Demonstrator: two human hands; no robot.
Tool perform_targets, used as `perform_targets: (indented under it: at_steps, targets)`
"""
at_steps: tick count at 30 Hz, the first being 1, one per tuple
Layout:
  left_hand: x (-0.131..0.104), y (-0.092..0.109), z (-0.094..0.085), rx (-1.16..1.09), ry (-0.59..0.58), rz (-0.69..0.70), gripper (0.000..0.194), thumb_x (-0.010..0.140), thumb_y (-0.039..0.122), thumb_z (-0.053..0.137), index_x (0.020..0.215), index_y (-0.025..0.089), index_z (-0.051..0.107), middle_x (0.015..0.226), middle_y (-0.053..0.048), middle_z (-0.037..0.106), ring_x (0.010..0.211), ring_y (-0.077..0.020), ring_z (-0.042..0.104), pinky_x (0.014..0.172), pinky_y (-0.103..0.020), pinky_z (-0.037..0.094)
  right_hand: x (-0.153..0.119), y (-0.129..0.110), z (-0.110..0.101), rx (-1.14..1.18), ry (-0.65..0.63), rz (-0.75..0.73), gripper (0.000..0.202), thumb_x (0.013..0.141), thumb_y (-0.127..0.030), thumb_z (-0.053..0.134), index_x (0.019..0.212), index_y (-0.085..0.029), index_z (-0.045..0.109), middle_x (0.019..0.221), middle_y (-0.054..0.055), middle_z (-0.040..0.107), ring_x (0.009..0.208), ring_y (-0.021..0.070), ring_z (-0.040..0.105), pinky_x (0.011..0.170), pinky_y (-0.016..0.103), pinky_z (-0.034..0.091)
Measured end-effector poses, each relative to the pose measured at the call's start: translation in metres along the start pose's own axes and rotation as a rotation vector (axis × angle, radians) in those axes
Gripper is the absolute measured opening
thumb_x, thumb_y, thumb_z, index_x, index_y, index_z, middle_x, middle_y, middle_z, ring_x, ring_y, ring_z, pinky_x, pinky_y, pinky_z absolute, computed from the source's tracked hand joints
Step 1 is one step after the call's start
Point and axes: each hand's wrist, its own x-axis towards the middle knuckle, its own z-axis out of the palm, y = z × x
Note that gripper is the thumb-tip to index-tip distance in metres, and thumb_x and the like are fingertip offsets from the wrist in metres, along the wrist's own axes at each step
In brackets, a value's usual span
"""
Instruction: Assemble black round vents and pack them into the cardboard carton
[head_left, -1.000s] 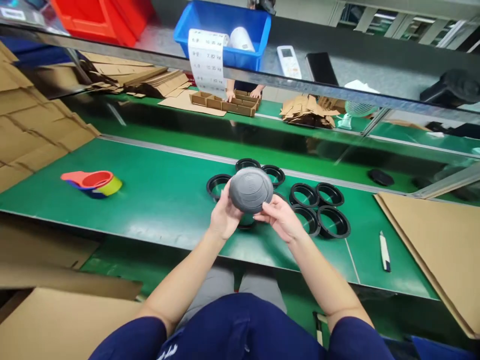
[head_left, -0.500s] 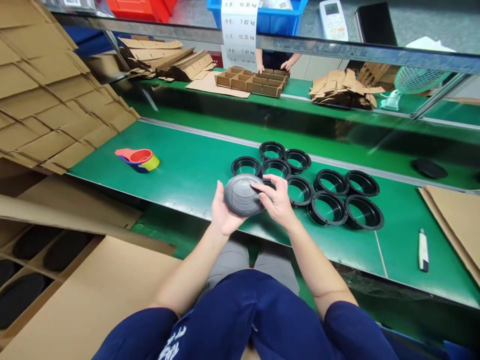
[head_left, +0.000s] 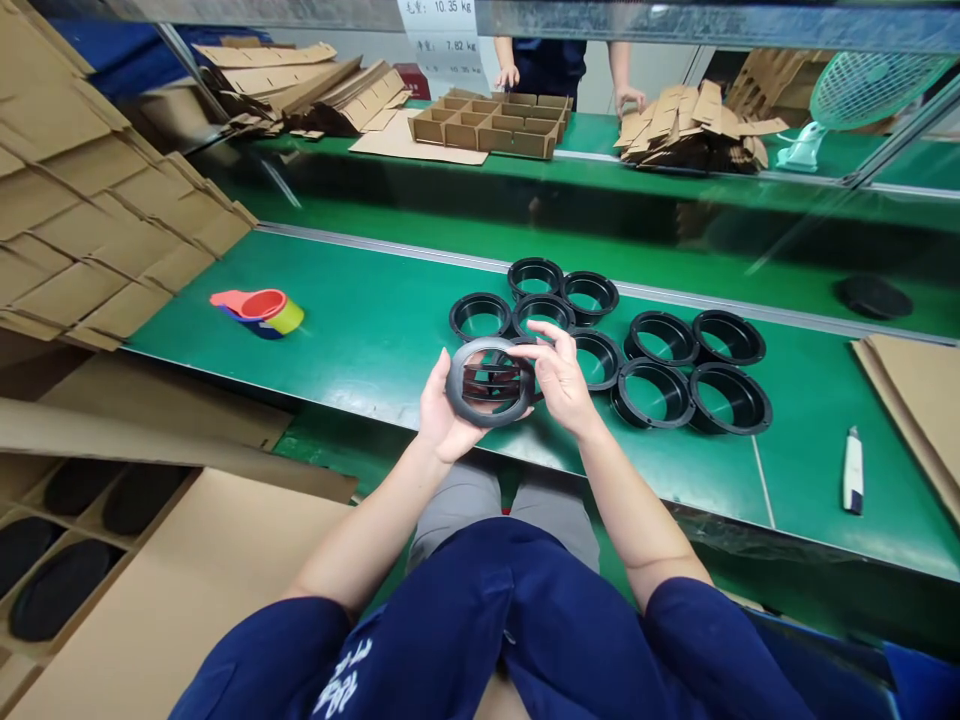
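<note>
My left hand (head_left: 444,412) is wrapped round a round grey air vent (head_left: 459,397) from its left and lower side, above the front edge of the green table. The vent's slats stand turned, with gaps that I can see through. My right hand (head_left: 561,378) is at the vent's right side, its index finger stretched to the upper right rim and its other fingers apart or partly bent. Just behind the hands, several black round collars (head_left: 654,394) stand on the table, some partly hidden by the right hand and the vent.
A red, blue and yellow tape-like roll stack (head_left: 271,312) sits left. A utility knife (head_left: 853,470) and cardboard sheets (head_left: 907,410) lie right. Box dividers (head_left: 491,125) stand across, near a co-worker's hands. An open carton (head_left: 127,550) with round black pieces is at lower left.
The vent's slats have swung from a flat, closed face to open gaps. My right index finger has moved from its face to the rim. The co-worker's hands have moved apart.
</note>
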Motion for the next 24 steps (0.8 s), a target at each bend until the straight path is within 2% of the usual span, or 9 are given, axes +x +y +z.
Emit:
perform_targets:
  at_steps: [8, 17, 24]
  targets:
    - [0.004, -0.001, -0.004, -0.015, 0.007, -0.046, 0.061, 0.100, 0.065, 0.040, 0.134, 0.019, 0.062, 0.130, -0.018, 0.067, 0.124, -0.0413, 0.062, 0.104, -0.071, 0.045, -0.014, -0.003, -0.003, 0.006, 0.020, 0.093, 0.058, 0.107, -0.062, 0.028, 0.122, -0.030, 0.074, 0.142, 0.008, 0.054, 0.137, 0.0268, 0.045, 0.120, 0.051, 0.035]
    - [0.001, -0.002, -0.002, -0.028, 0.074, -0.047, 0.059, 0.099, 0.063, 0.046, 0.138, 0.020, 0.058, 0.135, -0.019, 0.064, 0.127, -0.0426, 0.060, 0.103, -0.073, 0.044, -0.018, -0.004, -0.002, -0.055, 0.006, 0.108, 0.058, 0.108, -0.059, 0.026, 0.123, -0.029, 0.073, 0.142, 0.008, 0.056, 0.137, 0.0263, 0.047, 0.119, 0.049, 0.038]
    - [-0.001, -0.002, -0.003, -0.045, 0.071, -0.055, 0.062, 0.099, 0.064, 0.045, 0.141, 0.020, 0.055, 0.139, -0.019, 0.062, 0.130, -0.0415, 0.058, 0.106, -0.073, 0.043, -0.021, -0.004, -0.001, -0.020, 0.007, 0.100, 0.055, 0.109, -0.056, 0.027, 0.127, -0.027, 0.071, 0.140, 0.008, 0.058, 0.136, 0.0249, 0.048, 0.118, 0.047, 0.038]
